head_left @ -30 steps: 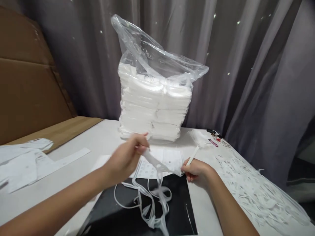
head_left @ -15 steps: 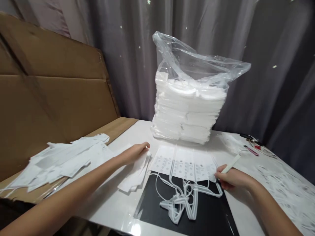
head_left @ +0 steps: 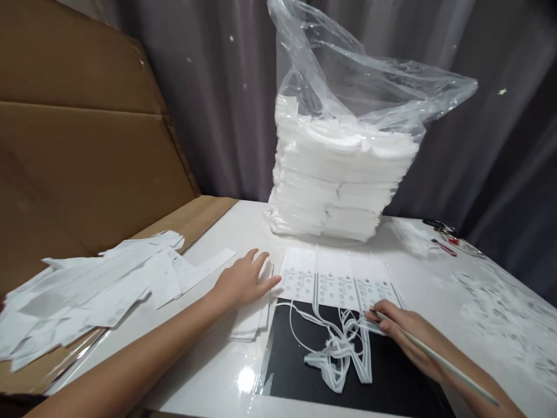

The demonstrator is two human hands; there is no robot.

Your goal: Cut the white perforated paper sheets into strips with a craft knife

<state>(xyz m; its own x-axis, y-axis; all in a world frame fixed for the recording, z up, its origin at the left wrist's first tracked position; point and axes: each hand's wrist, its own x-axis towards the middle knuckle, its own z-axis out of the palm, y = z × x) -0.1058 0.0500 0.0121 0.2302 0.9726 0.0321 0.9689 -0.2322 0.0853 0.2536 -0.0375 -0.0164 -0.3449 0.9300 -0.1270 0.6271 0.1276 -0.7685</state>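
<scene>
My left hand (head_left: 244,280) lies flat with fingers spread on a small stack of white strips (head_left: 250,320) left of the black mat (head_left: 300,366). My right hand (head_left: 407,337) is closed around a thin white stick (head_left: 444,363), whose tip touches the lower right edge of a white perforated sheet (head_left: 337,281). That sheet lies partly on the mat's far edge. A tangle of peeled white strips (head_left: 337,354) trails from it across the mat.
A clear plastic bag (head_left: 343,151) full of stacked white sheets stands behind. Loose white pieces (head_left: 87,290) pile on brown cardboard (head_left: 87,157) at left. White offcuts (head_left: 505,313) litter the table at right, with small tools (head_left: 444,241) near the grey curtain.
My left hand set a white strip on the small stack and now rests flat on it. My right hand lowered the stick toward the sheet. The view shifted left.
</scene>
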